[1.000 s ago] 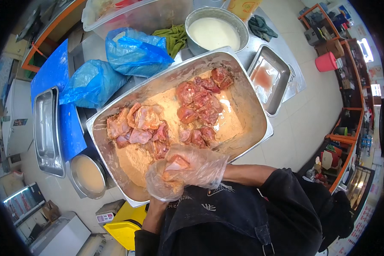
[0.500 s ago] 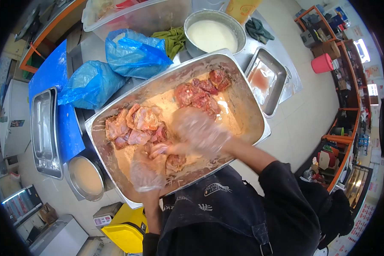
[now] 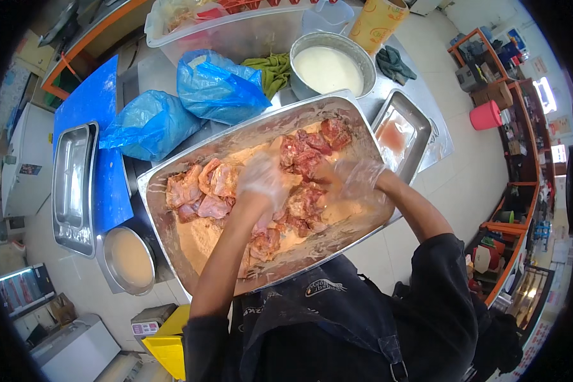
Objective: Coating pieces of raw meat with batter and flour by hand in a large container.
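Observation:
A deep metal tray [image 3: 200,270] holds pieces of raw, reddish marinated meat and an orange-tinted powder like seasoned flour [image 3: 197,239]. My left hand [image 3: 264,178], in a clear plastic glove, reaches into the middle of the tray among the meat; its fingers are smeared and partly hidden. My right hand [image 3: 361,181], gloved alike, is at the right side of the tray, fingers pointing left against the dark red meat pieces [image 3: 307,197], also blurred. On the left lies a cluster of paler meat pieces [image 3: 213,184], and more red pieces [image 3: 334,134] sit at the far end.
Behind the tray stand two blue plastic bags [image 3: 219,89], a green cloth [image 3: 270,71], a pot of white liquid [image 3: 331,70] and a clear tub [image 3: 229,44]. A shallow pan [image 3: 414,118] is at right. At left are stacked trays [image 3: 73,184] and a bowl of cloudy liquid [image 3: 130,258].
My left hand has moved from the near left of the tray up to its middle. My right hand has shifted right. Red meat pieces now lie nearer the tray's middle.

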The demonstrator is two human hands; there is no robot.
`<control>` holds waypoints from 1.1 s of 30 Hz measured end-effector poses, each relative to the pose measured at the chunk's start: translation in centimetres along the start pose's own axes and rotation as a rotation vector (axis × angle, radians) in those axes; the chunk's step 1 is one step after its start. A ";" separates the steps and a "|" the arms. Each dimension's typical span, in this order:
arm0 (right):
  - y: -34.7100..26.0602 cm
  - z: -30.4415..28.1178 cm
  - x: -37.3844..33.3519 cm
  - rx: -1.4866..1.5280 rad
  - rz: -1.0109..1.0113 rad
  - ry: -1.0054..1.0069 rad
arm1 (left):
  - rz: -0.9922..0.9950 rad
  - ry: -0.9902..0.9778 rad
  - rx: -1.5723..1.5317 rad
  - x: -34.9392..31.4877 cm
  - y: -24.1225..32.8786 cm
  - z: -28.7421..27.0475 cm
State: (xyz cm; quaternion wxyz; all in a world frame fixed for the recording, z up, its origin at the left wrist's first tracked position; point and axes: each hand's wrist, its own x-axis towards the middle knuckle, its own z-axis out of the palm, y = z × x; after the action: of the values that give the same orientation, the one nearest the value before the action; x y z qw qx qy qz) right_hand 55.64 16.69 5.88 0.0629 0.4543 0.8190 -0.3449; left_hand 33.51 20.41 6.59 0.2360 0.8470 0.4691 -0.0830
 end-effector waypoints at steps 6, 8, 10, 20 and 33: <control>9.9 2.8 5.6 -1.098 0.108 0.501 | 0.077 0.148 0.330 7.7 1.6 4.2; 7.6 2.6 7.7 -0.741 0.310 0.304 | 0.096 0.049 0.305 7.5 1.1 3.8; 5.2 0.3 7.9 -0.721 0.332 0.116 | 0.098 -0.036 0.276 6.8 0.0 3.1; 7.8 1.8 9.9 -0.502 0.205 0.371 | -0.018 0.261 -0.220 0.1 -7.4 0.4; -1.7 1.3 7.6 -0.130 0.152 0.004 | 0.087 0.087 -0.400 -8.5 -8.8 1.2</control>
State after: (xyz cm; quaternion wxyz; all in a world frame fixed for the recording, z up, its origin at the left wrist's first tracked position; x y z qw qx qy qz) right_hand 49.60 20.65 2.60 0.1165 0.5108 0.8029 -0.2845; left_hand 21.60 17.40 5.82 0.3822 0.8056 0.4489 0.0586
